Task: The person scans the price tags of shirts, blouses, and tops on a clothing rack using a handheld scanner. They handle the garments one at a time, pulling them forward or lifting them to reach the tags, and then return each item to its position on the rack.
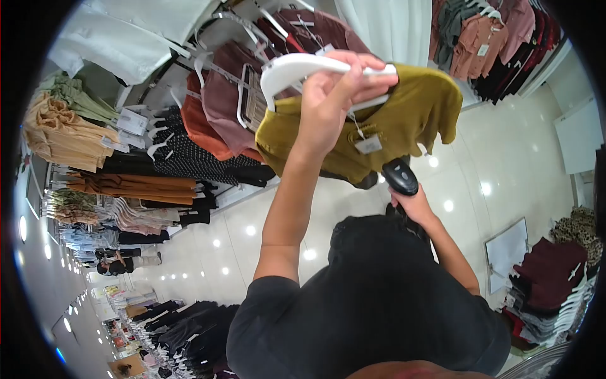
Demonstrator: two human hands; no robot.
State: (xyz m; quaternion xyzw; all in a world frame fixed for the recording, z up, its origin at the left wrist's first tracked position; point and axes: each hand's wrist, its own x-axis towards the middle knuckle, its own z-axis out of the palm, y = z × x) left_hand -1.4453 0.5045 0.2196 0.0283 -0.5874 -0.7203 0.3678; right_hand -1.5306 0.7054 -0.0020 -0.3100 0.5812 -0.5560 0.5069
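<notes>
My left hand [334,91] is raised, its fingers wrapped round a white hanger [291,71]. From that hanger hangs an olive-green top [410,114], spread out to the right of my wrist. A white tag [368,144] dangles on a string at the front of the top. Lower down, my right hand [413,203] grips a black handheld barcode scanner [400,177]. The scanner's head points up toward the lower edge of the top, which it overlaps in this view.
Racks of hung clothes, including an orange top [201,129] and a dark polka-dot garment [180,148], line the left. More garments hang at the upper right, such as a pink shirt [483,44]. Folded or stacked maroon clothing [549,271] is at lower right. Distant people [123,264] stand along the tiled aisle.
</notes>
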